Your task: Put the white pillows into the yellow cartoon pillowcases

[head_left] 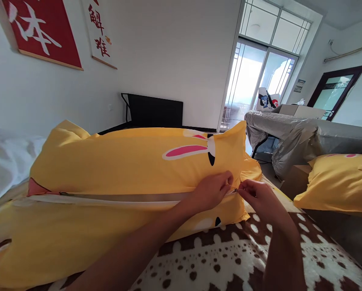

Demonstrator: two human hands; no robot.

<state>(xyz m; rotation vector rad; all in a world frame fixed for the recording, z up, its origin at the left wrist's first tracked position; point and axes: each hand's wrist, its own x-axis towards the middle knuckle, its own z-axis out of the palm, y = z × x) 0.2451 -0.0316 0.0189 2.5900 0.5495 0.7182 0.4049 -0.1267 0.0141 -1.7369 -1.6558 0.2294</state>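
On the bed [229,258], both hands, left hand [213,190] and right hand [258,196], pinch together at the zipper [234,190] of the yellow pillowcase [123,161], soft, light, floppy cloth best gripped beside the slider.

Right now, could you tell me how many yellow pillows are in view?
2: one long yellow pillow under both hands, another yellow pillow at the right edge, partly cut off.
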